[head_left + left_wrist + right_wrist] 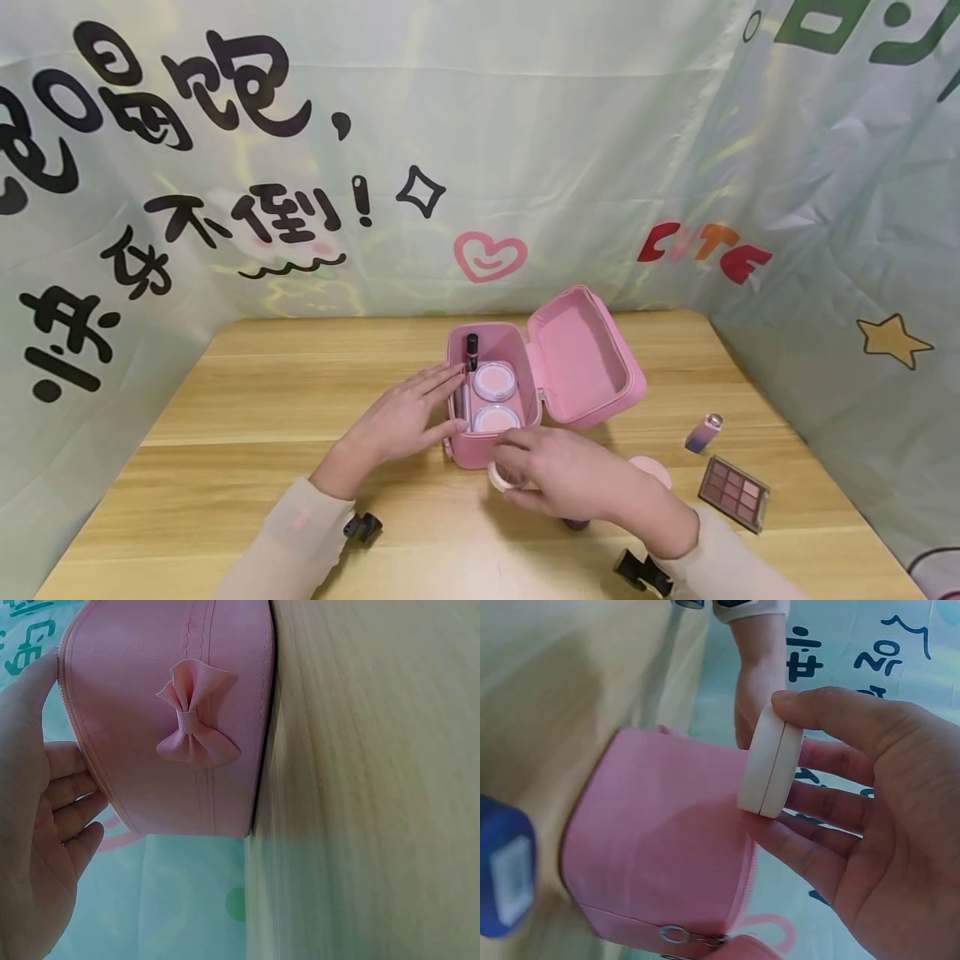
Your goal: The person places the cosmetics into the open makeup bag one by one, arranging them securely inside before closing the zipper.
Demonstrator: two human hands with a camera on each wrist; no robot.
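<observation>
A pink case [474, 450] stands with its lid [581, 358] swung out to the right. Inside lie two round compacts, one at the back [494, 381] and one in front [495, 419], beside a black-capped tube [472, 350]. My left hand [408, 412] rests on the case's left rim, fingers fairly straight. In the left wrist view, a bow [189, 720] decorates the case wall. My right hand [562, 471] pinches a white round compact [771, 761] between thumb and fingers, just outside the front of the case.
To the right lie a pink-and-blue tube [703, 433] and an eyeshadow palette [735, 493]. A pale pink round item [651, 469] and a dark item [576, 524] are partly hidden by the right arm. A blue object [507, 866] is close in the right wrist view.
</observation>
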